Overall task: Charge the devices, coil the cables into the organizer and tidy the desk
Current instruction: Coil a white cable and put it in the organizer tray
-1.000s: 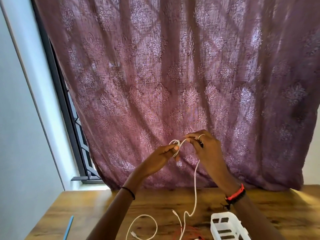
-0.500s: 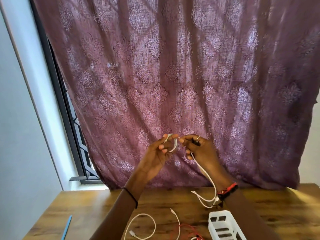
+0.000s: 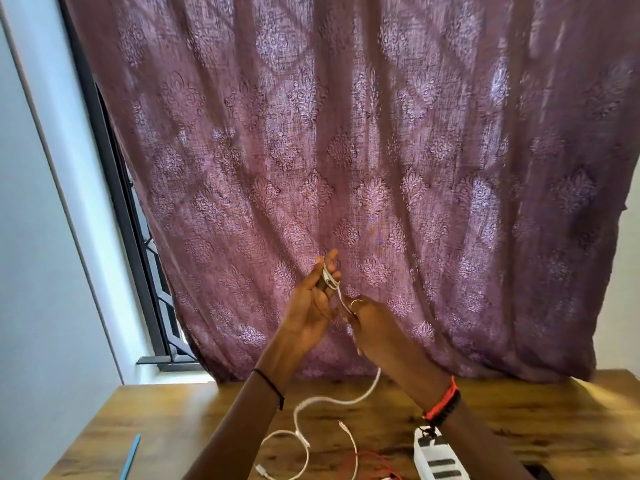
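Both hands are raised in front of the curtain, above the wooden desk (image 3: 194,424). My left hand (image 3: 313,299) pinches a small coil of a white cable (image 3: 337,400) between thumb and fingertips. My right hand (image 3: 372,327), just below and to the right, grips the same cable where it leaves the coil. The loose length hangs from the right hand in an S-curve down to the desk. A white slotted organizer (image 3: 437,460) stands at the bottom edge, partly behind my right forearm.
A second white cable (image 3: 349,441) and a red cable (image 3: 372,462) lie on the desk near the bottom edge. A blue pen (image 3: 131,457) rests at the left front. A purple patterned curtain (image 3: 381,168) hangs behind; a window frame (image 3: 138,271) is at left.
My right hand has dropped below the left and drawn the cable down. The hanging length has swung lower and left into an S-curve. The left hand has lifted a little with the coil.
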